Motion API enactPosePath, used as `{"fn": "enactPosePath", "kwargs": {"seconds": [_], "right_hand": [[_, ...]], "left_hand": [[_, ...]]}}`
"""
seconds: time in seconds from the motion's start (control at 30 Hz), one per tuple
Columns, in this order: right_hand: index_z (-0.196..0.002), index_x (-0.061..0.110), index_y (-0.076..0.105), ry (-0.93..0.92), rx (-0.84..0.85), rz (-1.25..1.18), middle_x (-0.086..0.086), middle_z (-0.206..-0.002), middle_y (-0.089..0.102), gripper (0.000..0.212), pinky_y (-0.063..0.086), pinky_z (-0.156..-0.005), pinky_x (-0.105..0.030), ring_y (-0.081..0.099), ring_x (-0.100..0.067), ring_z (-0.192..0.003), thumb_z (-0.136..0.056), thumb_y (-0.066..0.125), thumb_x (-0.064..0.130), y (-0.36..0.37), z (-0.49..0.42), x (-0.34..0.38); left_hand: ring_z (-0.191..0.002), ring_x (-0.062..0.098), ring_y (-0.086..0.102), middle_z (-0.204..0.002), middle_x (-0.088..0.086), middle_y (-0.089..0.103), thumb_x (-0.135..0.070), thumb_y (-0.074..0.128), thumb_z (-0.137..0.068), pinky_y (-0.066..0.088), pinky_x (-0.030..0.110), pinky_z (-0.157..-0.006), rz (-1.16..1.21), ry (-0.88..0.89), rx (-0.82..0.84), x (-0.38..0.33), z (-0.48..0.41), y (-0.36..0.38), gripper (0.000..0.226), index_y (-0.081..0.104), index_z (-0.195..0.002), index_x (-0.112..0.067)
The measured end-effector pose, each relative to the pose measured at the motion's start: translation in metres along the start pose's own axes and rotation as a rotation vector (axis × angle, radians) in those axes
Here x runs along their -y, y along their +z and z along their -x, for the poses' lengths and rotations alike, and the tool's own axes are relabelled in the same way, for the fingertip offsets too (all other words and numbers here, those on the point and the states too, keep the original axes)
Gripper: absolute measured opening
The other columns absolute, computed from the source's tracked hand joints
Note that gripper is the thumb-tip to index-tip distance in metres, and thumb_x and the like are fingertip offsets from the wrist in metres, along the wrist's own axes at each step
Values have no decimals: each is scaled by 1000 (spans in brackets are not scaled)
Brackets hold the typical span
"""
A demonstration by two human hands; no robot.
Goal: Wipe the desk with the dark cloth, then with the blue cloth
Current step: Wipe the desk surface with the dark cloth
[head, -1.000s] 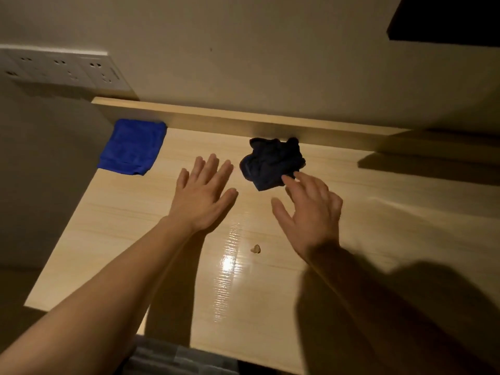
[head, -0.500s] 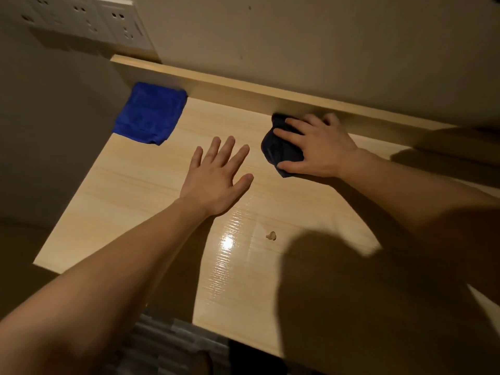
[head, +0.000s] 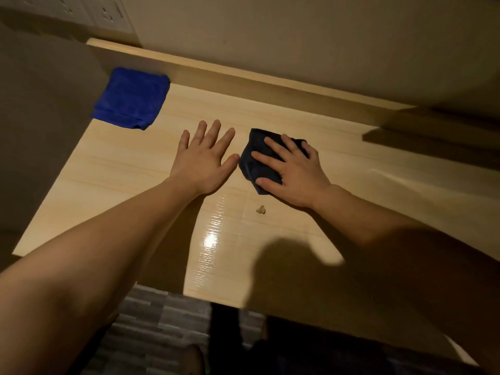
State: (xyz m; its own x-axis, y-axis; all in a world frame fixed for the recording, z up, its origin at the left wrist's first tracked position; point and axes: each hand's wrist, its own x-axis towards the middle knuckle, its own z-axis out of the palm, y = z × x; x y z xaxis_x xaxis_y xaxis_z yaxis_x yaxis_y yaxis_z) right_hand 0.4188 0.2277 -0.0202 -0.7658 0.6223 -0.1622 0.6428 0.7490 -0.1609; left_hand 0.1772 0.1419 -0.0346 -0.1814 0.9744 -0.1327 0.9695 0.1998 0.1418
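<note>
Dark cloth: dark cloth (head: 259, 163) lies bunched up on the table (head: 121, 169), near the middle, a bit toward the back. My right hand is on top of it.

Right hand: my right hand (head: 293, 174) lies flat over the cloth and pushes it down on the wood. The fingers (head: 273, 144) are spread across the cloth and the thumb holds its near edge. So this grip is spread and pressing the cloth, not pinching it.

Left hand: my left hand (head: 204, 161) rests flat on the bare table just beside the cloth. Its thumb tip comes very close to the cloth's left edge; I cannot tell if it touches. This grip is spread wide and holds nothing.

Step now: I think this is the first step, wiping with the dark one.

Crumb: a small pale crumb (head: 261, 210) sits on the table, just in front of my right hand and near the cloth.

Blue cloth: blue cloth (head: 132, 100) lies folded flat at the back left corner, well apart from both hands. It waits for the second step.

Shiny spot: a bright light spot (head: 209, 242) shows on the near part of the table.

Next move: I think I should keep my right hand pressing down and slide the cloth over the wood, toward the crumb and the near edge. My left hand may need to get out of the way.
</note>
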Motion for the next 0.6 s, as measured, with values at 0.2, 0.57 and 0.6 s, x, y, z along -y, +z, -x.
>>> {"fn": "enactPosePath", "kwargs": {"seconds": [0.2, 0.57, 0.6], "right_hand": [[-159, 54, 22, 50, -2, -16, 11, -174, 12, 61, 4, -124, -55, 2, -24, -160, -101, 19, 71, 17, 47, 37], [-159, 53, 25, 98, -14, -76, 16, -173, 13, 55, 3, -123, -49, 0, -17, -160, -105, 19, 62, 44, 123, 121], [-159, 52, 26, 98, -21, -87, 16, -172, 14, 54, 4, -123, -48, 1, -16, -160, -105, 20, 61, 46, 128, 127]], "left_hand": [[-164, 30, -5, -179, 3, 2, -69, 12, -105, -1, 60, -129, 42, 33, 0, 1, 2, -4, 73, 9, -170, -38], [-164, 31, 2, -179, 7, 7, -61, 20, -108, 5, 59, -129, 91, 151, 0, 19, 55, -2, 66, 17, -169, -36], [-164, 31, -1, -179, 6, 4, -62, 16, -108, 3, 59, -129, 67, 160, 10, 20, 60, 2, 67, 12, -170, -36]]}}
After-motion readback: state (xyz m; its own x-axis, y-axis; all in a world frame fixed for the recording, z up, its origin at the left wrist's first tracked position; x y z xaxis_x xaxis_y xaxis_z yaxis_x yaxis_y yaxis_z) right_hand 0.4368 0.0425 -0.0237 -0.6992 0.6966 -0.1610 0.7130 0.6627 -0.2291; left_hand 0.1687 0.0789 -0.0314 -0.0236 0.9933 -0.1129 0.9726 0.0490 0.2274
